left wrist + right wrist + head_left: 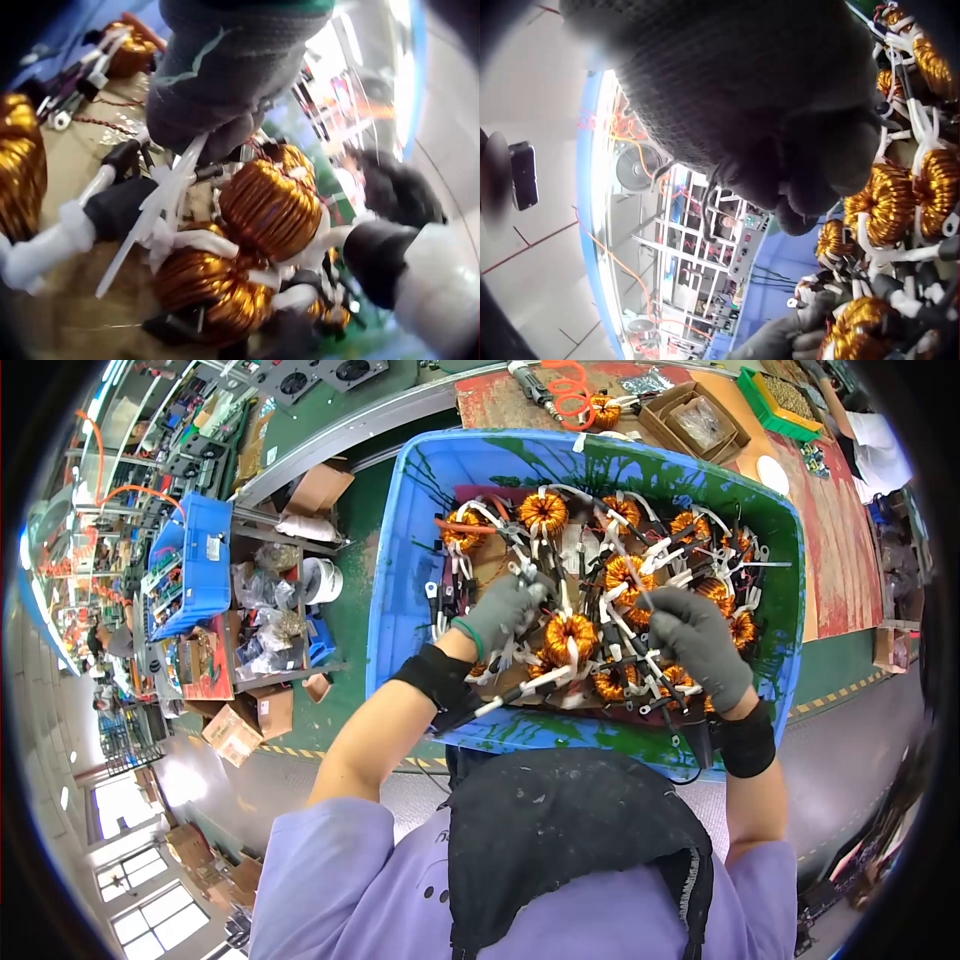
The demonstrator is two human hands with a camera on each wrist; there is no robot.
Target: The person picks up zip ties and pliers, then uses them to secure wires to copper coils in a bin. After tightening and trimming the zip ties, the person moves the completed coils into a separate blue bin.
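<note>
A blue plastic bin [385,600] holds several copper-wound toroid coils [570,638] with white-sleeved leads and ring terminals. My left hand [505,610], in a grey glove, is low among the coils at the bin's left side. Its fingers pinch white cable ties [169,191], which hang over the leads beside two coils [270,206] in the left wrist view. My right hand [700,640], gloved too, is over the right side with fingers curled. A thin pale strip [628,560] runs from its fingertips across a coil; the fingers hide its near end in the right wrist view.
Cardboard [82,300] lies beneath the coils. Beyond the bin, a worn red bench [840,570] carries a cardboard box [695,422], a green tray [778,405] and a driver tool [535,388] with an orange coiled hose. At left stand a blue crate [205,560] and shelves with plastic bags.
</note>
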